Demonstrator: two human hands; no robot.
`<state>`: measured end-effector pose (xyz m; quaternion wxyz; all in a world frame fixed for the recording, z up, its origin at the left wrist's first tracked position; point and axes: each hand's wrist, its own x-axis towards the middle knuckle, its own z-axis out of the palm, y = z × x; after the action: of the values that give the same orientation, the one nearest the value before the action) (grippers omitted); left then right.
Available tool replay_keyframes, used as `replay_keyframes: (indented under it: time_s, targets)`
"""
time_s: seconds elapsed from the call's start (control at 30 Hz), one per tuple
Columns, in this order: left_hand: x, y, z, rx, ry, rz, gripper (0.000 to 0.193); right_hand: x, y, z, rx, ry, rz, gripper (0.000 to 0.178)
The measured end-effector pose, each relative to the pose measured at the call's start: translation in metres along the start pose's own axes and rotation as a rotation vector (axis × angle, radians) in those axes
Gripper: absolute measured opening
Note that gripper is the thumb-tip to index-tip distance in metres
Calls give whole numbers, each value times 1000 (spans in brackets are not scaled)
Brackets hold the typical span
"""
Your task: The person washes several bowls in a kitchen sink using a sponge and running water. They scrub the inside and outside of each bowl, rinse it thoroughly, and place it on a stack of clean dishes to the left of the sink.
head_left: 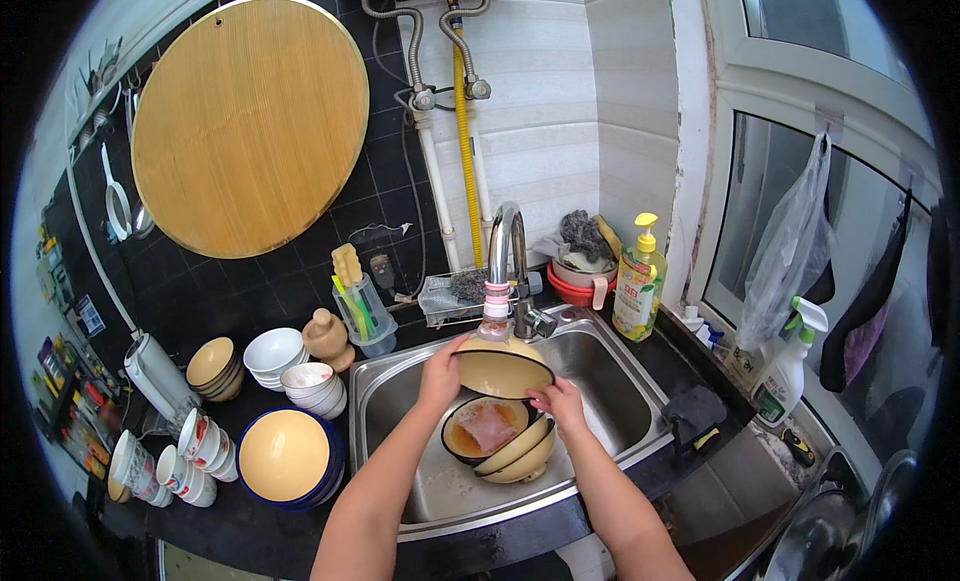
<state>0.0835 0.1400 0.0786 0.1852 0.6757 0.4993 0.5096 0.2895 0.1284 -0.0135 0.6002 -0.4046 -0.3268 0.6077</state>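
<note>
Both my hands grip a cream bowl with a dark rim (500, 372), tilted on its side under the tap (500, 246). My left hand (440, 373) has its fingers round the bowl's left edge. At the opposite edge, my right hand (562, 399) pinches the rim. Just below sits a stack of similar bowls (522, 459) in the steel sink (420, 499). The top one of these contains brownish liquid and a pinkish cloth (487, 428). Whether water is running from the tap is hard to make out.
Left of the sink stand blue-rimmed plates (284, 455), white bowls (275, 355), brown bowls (214, 367), stacked paper cups (205, 441) and a utensil holder (367, 319). A yellow soap bottle (639, 286) is behind the sink's right corner. A spray bottle (785, 371) stands by the window.
</note>
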Motion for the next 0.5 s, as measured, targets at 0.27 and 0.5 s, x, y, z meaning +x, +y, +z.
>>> replay_keyframes:
  time_s: [0.27,0.5]
  targets:
    - [-14,-47,-33,-165,44,-196,23,-30,-15,26,-355,-83,-186,20]
    - [-20,-26,-47,-269,-158,-443,40,-28,-18,18,-577,107,-124,23]
